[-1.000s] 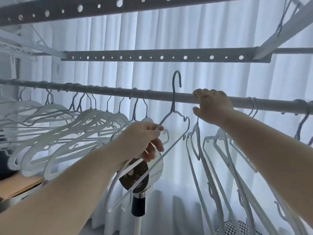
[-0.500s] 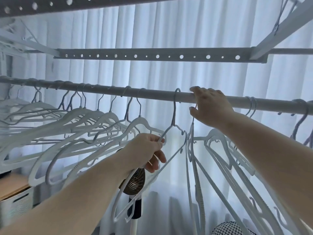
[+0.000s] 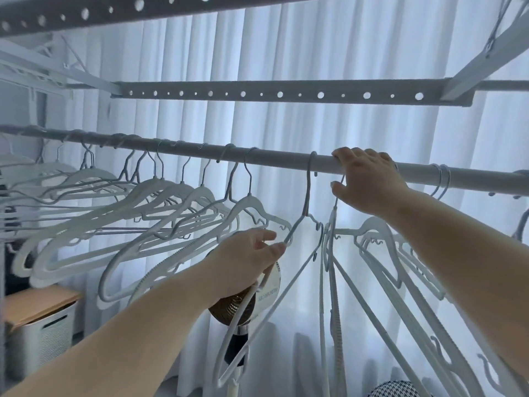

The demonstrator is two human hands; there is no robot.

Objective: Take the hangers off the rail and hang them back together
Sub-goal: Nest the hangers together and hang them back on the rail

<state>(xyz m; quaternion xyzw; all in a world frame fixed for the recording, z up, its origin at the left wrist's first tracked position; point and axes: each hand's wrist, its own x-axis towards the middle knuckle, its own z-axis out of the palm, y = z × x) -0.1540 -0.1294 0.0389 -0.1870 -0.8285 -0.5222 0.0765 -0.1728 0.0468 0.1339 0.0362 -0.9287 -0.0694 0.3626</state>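
Observation:
A grey rail (image 3: 274, 159) runs across the view. Several white hangers (image 3: 160, 213) hang bunched along its left half. One thin white hanger (image 3: 306, 196) has its hook over the rail just left of my right hand; my left hand (image 3: 249, 259) pinches its left shoulder. My right hand (image 3: 369, 181) lies over the rail with its fingers on top and its thumb below, against the hook of another hanger (image 3: 333, 253) that hangs beneath it. More white hangers (image 3: 400, 270) dangle to the right, under my right forearm.
A perforated grey bar (image 3: 257, 94) crosses above the rail, with white frame struts at the upper right. White curtains fill the background. A standing fan (image 3: 243, 305) is behind my left hand. A white basket with a wooden lid (image 3: 40, 322) stands at the lower left.
My left hand brought the raised hanger down and hooked it over the rail beside my right hand. My right hand stayed on the rail.

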